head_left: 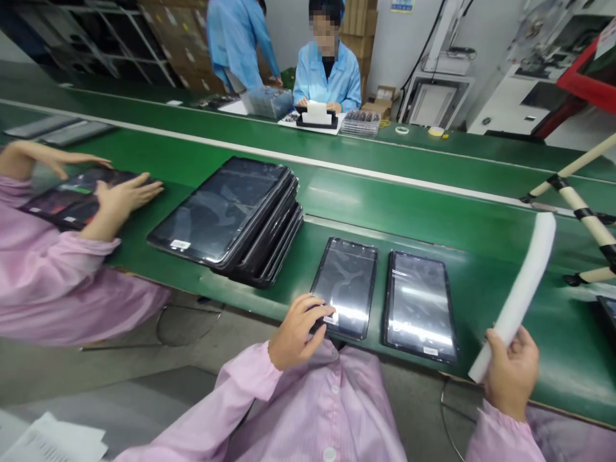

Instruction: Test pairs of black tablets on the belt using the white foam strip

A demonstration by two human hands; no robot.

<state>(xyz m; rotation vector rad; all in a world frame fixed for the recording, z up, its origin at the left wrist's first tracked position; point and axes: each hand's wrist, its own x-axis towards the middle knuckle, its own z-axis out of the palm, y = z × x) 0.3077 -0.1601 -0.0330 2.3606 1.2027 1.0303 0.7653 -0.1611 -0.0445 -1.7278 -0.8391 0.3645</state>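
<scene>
My left hand (301, 330) is at the near left corner of a black tablet-like panel (349, 282), fingers on its glossy face and thumb by its edge. A second dark panel (419, 305) with a small white label lies just right of it, untouched. My right hand (513, 372) is closed round the lower end of a long, slightly bent white strip (524, 282), possibly foam, held up at a slant. Left of my left hand stands an uneven stack of larger black panels (226, 212), the top one tilted.
The green bench (346, 186) runs across, with a pale rail along it. At the left, a co-worker's hands (120, 199) touch another panel (72, 196). A person in blue (327, 70) sits opposite. A tube frame (584, 218) stands at the right.
</scene>
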